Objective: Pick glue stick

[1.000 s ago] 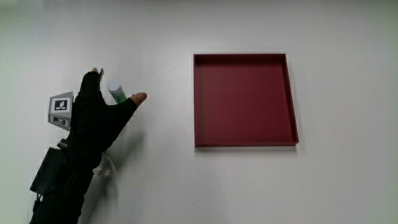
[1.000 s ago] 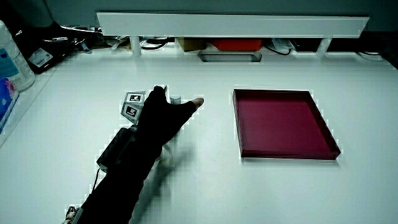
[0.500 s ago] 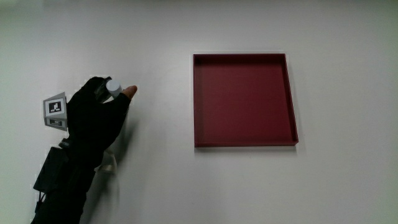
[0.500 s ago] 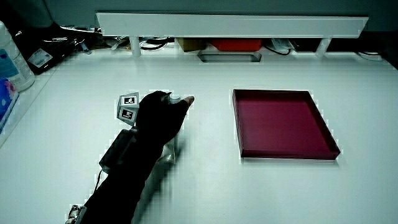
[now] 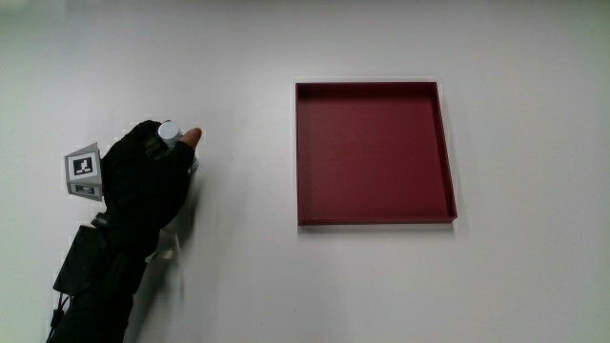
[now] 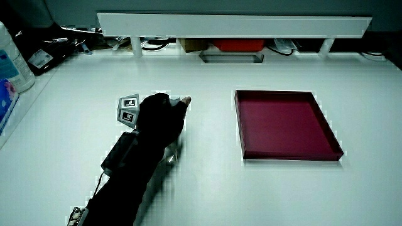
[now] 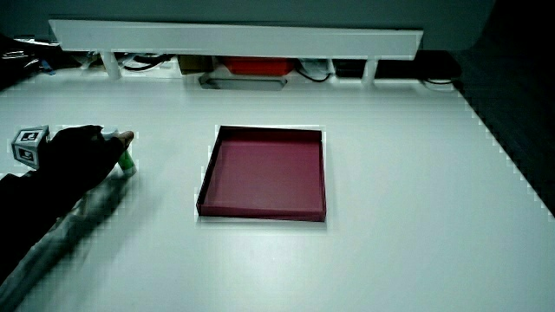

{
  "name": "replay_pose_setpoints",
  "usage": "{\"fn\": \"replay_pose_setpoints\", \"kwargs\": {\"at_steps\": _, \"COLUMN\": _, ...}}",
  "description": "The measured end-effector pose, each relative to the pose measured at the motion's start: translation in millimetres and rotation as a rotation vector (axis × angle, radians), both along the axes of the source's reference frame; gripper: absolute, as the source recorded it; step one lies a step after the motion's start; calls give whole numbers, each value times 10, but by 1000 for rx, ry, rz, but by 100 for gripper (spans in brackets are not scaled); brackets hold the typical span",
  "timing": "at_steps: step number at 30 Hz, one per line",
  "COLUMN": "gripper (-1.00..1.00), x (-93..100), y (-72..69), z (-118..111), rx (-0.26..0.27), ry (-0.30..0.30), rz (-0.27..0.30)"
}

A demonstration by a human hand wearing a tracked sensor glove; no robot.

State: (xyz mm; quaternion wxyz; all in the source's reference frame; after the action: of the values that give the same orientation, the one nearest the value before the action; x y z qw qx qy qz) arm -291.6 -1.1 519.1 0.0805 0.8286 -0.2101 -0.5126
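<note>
The glue stick (image 5: 169, 131) has a white cap and a green body. Only its cap shows in the main view, poking out between the thumb and fingers of the gloved hand (image 5: 160, 154). The hand is shut on the glue stick, with the table just below it. In both side views the hand (image 6: 161, 113) (image 7: 83, 151) wraps the stick (image 6: 176, 99). A side view shows the green body (image 7: 127, 159) under the thumb, reaching down to the table. The patterned cube (image 5: 84, 170) sits on the back of the hand. A dark red tray (image 5: 376, 87) lies apart from the hand.
The red tray (image 6: 282, 93) (image 7: 264, 130) is shallow and holds nothing. A low white partition (image 6: 232, 25) runs along the table's edge farthest from the person, with cables and boxes under it. A white bottle (image 6: 12, 56) stands at the table's edge.
The fingers, spread around the lying glue stick one second ago, have curled shut on it. Its green body is now hidden in the main view.
</note>
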Motion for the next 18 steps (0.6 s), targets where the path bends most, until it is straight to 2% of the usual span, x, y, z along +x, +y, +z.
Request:
{"fn": "replay_pose_setpoints", "kwargs": {"at_steps": 1, "gripper": 97, "x": 22, "y": -5, "z": -22, "rx": -15, "ry": 20, "rz": -18}}
{"fn": "replay_pose_setpoints", "kwargs": {"at_steps": 4, "gripper": 100, "x": 33, "y": 1, "z": -84, "rx": 19, "ry": -3, "rz": 22}}
{"fn": "replay_pose_setpoints", "kwargs": {"at_steps": 5, "gripper": 100, "x": 21, "y": -1, "z": -70, "rx": 19, "ry": 6, "rz": 23}}
{"fn": "replay_pose_setpoints", "kwargs": {"at_steps": 6, "gripper": 100, "x": 42, "y": -16, "z": -104, "rx": 0, "ry": 17, "rz": 6}}
{"fn": "replay_pose_setpoints", "kwargs": {"at_steps": 7, "gripper": 100, "x": 56, "y": -27, "z": -137, "rx": -2, "ry": 6, "rz": 12}}
{"fn": "replay_pose_setpoints", "kwargs": {"at_steps": 9, "gripper": 100, "x": 88, "y": -68, "z": -202, "rx": 49, "ry": 17, "rz": 43}}
{"fn": "replay_pose_setpoints", "kwargs": {"at_steps": 11, "gripper": 100, "x": 125, "y": -93, "z": -291, "rx": 52, "ry": 9, "rz": 59}}
{"fn": "replay_pose_setpoints", "kwargs": {"at_steps": 13, "gripper": 100, "x": 174, "y": -130, "z": -357, "rx": 77, "ry": 20, "rz": 81}}
{"fn": "replay_pose_setpoints", "kwargs": {"at_steps": 14, "gripper": 100, "x": 214, "y": -149, "z": -403, "rx": 71, "ry": 17, "rz": 94}}
{"fn": "replay_pose_setpoints", "kwargs": {"at_steps": 18, "gripper": 100, "x": 413, "y": -245, "z": -541, "rx": 129, "ry": 59, "rz": 162}}
